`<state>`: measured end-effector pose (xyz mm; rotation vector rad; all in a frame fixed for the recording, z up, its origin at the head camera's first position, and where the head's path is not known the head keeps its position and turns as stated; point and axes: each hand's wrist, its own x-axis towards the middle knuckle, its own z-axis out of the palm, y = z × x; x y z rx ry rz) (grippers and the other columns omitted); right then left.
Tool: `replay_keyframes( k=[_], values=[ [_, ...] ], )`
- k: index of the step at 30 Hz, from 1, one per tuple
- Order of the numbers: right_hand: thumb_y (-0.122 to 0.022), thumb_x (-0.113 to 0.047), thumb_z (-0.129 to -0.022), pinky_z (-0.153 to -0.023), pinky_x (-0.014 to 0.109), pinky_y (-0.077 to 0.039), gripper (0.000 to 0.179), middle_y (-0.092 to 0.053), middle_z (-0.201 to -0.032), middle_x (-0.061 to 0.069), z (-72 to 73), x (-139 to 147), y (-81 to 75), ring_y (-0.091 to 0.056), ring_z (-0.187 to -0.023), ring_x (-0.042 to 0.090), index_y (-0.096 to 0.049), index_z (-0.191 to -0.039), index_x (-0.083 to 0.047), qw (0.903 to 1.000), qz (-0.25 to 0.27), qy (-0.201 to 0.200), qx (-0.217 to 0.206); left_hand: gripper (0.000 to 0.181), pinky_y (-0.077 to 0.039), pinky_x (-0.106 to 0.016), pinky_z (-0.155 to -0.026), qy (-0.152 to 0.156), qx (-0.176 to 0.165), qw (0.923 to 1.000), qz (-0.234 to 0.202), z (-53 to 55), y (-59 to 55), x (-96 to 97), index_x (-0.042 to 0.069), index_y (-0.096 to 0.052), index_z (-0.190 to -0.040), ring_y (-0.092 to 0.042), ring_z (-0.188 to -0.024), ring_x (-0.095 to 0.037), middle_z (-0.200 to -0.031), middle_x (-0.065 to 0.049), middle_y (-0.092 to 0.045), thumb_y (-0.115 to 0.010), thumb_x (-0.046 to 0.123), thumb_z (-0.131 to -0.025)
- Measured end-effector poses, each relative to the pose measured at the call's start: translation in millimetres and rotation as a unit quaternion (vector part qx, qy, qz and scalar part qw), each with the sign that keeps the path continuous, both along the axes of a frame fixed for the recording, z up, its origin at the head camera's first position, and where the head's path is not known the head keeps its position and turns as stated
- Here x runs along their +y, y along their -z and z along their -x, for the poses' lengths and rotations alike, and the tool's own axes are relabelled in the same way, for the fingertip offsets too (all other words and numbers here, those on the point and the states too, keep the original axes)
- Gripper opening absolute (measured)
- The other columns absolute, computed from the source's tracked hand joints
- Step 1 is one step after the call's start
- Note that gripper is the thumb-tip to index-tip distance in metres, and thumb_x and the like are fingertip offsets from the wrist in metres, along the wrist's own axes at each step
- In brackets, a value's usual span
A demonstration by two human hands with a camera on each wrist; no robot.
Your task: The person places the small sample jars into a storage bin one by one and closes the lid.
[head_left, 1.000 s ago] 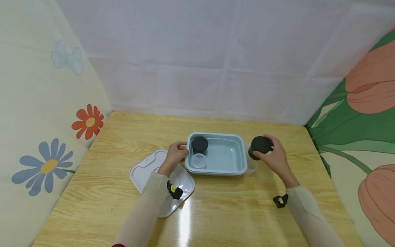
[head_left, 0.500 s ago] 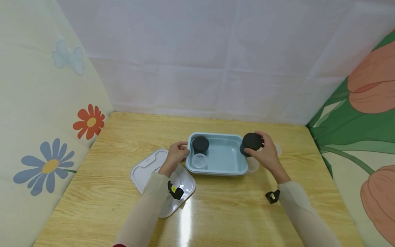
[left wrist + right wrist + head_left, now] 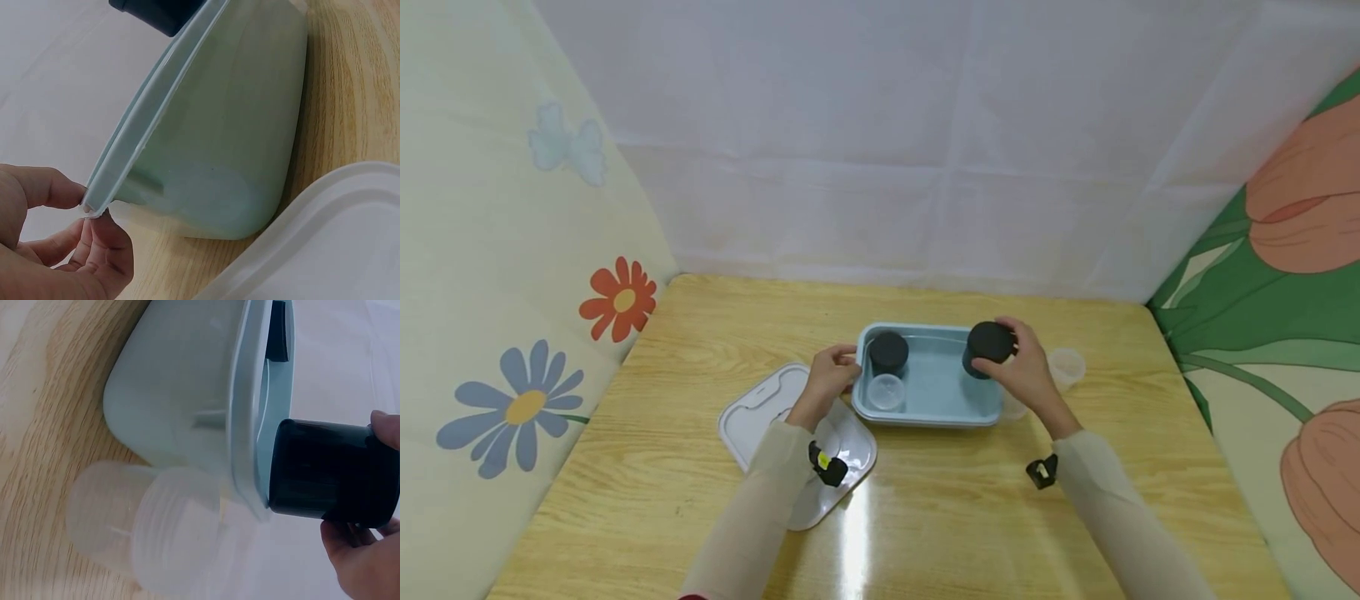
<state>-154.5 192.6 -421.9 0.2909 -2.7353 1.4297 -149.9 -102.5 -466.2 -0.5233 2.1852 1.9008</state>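
Note:
A light-blue plastic tub [image 3: 936, 379] sits on the wooden table. My left hand [image 3: 826, 382] pinches its left rim between thumb and fingers, as the left wrist view also shows [image 3: 69, 231]. With my right hand [image 3: 1026, 367] I grip a black round canister [image 3: 990, 343] above the tub's right end; in the right wrist view its base is level with the rim. Inside the tub's left side stand another black canister [image 3: 889, 352] and, in front of it, a small translucent round container [image 3: 886, 392]. How far the held canister is above the tub floor cannot be told.
A white lid [image 3: 760, 417] lies at an angle left of the tub, partly under my left forearm. Right of the tub stand translucent containers, one behind my right hand [image 3: 1066, 367] and one close against the tub's right wall [image 3: 1013, 408]. A white cloth [image 3: 887, 167] hangs behind the table.
My right hand has carried the black canister leftward, from beside the tub to over its right end. A translucent container behind that hand has come into sight. My left hand stays on the rim.

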Motion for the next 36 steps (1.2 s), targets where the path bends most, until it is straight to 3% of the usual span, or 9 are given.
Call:
replay_keyframes(
  k=[12, 21, 36],
  values=[
    [-0.079, -0.014, -0.077, -0.1, 0.052, -0.039, 0.074, -0.041, -0.138, 0.022, 5.8, -19.0, 8.3, -0.043, -0.12, 0.037, -0.039, -0.137, 0.001, 0.9996, 0.014, -0.017, -0.018, 0.045, -0.049, -0.019, -0.054, -0.002, 0.0, 1.0, -0.001, -0.7, -0.7, -0.1, 0.001, -0.056, -0.126, -0.052, -0.071, -0.01, -0.094, -0.008, -0.053, -0.055, -0.005, -0.081],
    [-0.079, -0.016, -0.077, -0.107, 0.053, -0.034, 0.075, -0.039, -0.142, 0.021, 8.9, -30.7, 16.1, -0.039, -0.129, 0.037, -0.039, -0.139, -0.002, 0.9983, 0.008, -0.012, -0.056, 0.046, -0.049, -0.019, -0.055, -0.002, -0.006, 1.0, -0.002, 0.2, 1.5, -0.5, 0.0, -0.056, -0.126, -0.052, -0.072, -0.011, -0.094, -0.007, -0.053, -0.054, -0.006, -0.081],
    [-0.08, -0.013, -0.074, -0.107, 0.052, -0.034, 0.074, -0.044, -0.135, 0.024, 14.4, -45.1, 33.0, -0.042, -0.126, 0.038, -0.041, -0.135, 0.001, 0.9988, -0.002, -0.012, -0.046, 0.046, -0.049, -0.019, -0.055, 0.003, -0.011, 0.9999, 0.005, 0.7, 0.7, -1.0, 0.002, -0.055, -0.128, -0.052, -0.073, -0.011, -0.097, -0.008, -0.053, -0.055, -0.004, -0.082]
  ],
)
